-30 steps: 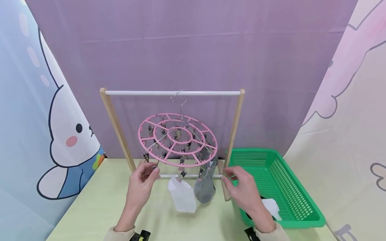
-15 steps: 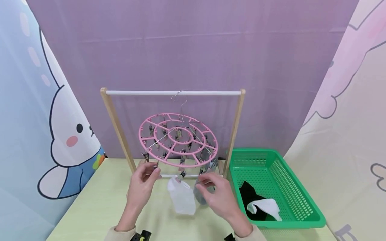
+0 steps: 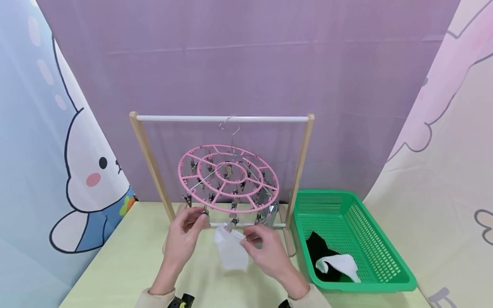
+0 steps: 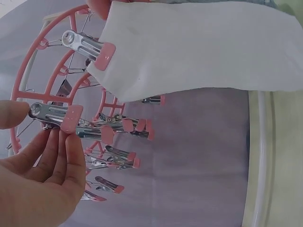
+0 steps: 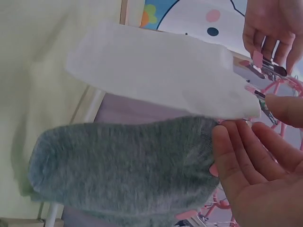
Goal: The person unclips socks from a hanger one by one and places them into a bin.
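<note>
Grey sock (image 5: 123, 165) hangs between white sock (image 3: 231, 252) and green basket (image 3: 402, 276).

Two hands were counted: one left hand (image 3: 182, 233), one right hand (image 3: 268, 251). One rack (image 3: 152, 167) had two posts (image 3: 300, 171) and two rails (image 3: 185, 118). One hanger (image 3: 204, 202) showed three rings. Clips (image 4: 89, 49) exceeded ten; overlap prevented an exact count. One white sock (image 3: 232, 254) and at least one grey sock (image 5: 123, 165) hung. One basket (image 3: 389, 239) held one black cloth (image 3: 317, 247), one white cloth (image 3: 344, 264).
</note>
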